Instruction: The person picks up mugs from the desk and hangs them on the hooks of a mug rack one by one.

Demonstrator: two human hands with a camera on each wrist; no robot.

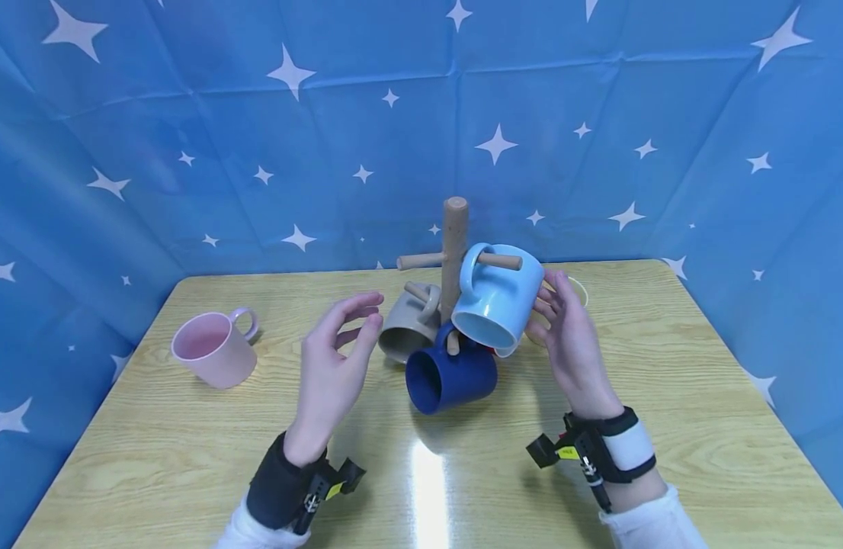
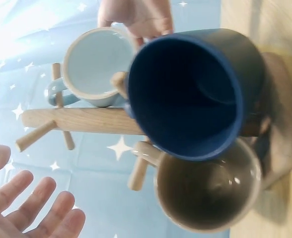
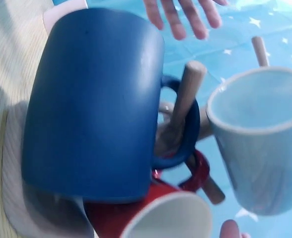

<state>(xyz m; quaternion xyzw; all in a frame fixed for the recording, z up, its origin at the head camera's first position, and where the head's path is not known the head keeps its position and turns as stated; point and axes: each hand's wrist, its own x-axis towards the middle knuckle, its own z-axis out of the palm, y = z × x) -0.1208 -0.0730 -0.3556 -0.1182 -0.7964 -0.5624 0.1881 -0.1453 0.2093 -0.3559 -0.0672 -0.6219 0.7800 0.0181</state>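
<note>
A wooden mug tree holds several mugs by their handles. The light blue mug hangs from an upper right peg, mouth tilted down. My right hand is at its right side, fingers loosely bent and not wrapped round it; whether the fingertips touch it I cannot tell. Left of the tree, my left hand is held in the air with relaxed fingers and nothing in it. A dark blue mug hangs low in front, with a grey-brown mug behind it. The red mug is mostly hidden in the head view.
A pink mug stands apart on the left of the wooden table. Bare pegs, including the upper left peg, stick out from the post. A blue curtain with white stars hangs behind the table.
</note>
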